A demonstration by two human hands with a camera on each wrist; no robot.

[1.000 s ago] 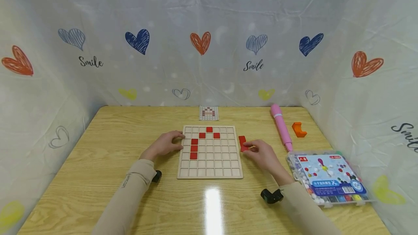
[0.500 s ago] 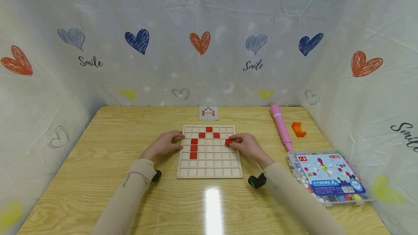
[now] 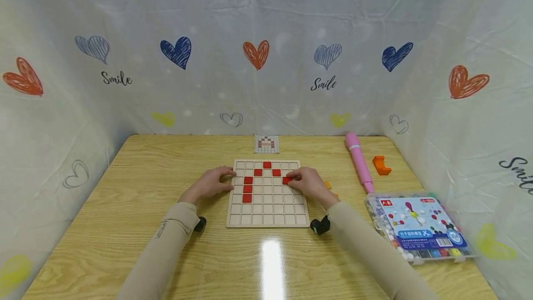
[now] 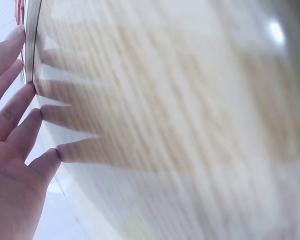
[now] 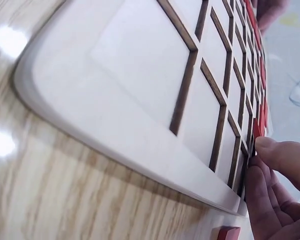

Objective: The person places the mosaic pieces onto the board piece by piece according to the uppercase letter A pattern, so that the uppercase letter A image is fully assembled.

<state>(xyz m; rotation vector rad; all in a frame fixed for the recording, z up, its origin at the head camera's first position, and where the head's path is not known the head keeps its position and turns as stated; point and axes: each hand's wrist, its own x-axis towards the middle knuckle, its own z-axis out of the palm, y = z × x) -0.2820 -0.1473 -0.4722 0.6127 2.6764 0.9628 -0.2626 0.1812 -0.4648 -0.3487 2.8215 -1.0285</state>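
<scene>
My right hand (image 3: pixel 308 183) pinches a small red square tile (image 3: pixel 286 181) between thumb and index finger, over the right part of a wooden grid board (image 3: pixel 266 226). In the right wrist view the tile (image 5: pixel 257 128) stands tilted at the thumb tip. Third row from the top, sixth column: there the tile overlaps the grid. Several more red tiles (image 3: pixel 247 189) lie in cells, three stacked in a left column and others forming a peak at the top. Against the board's left edge, my left hand (image 3: pixel 210 183) rests its extended fingertips.
A printed pattern card (image 3: pixel 266 144) lies behind the board. Another red tile (image 5: pixel 229 233) is beside the board's edge, and small orange pieces (image 3: pixel 328 184) peek out behind my right hand. On the right are a pink pen-like stick (image 3: pixel 359 163), an orange block (image 3: pixel 381 165) and a bead box (image 3: pixel 420 226).
My right hand has picked a red tile from the table beside the board and carried it left onto the grid. My left hand has stayed at the board's edge.
</scene>
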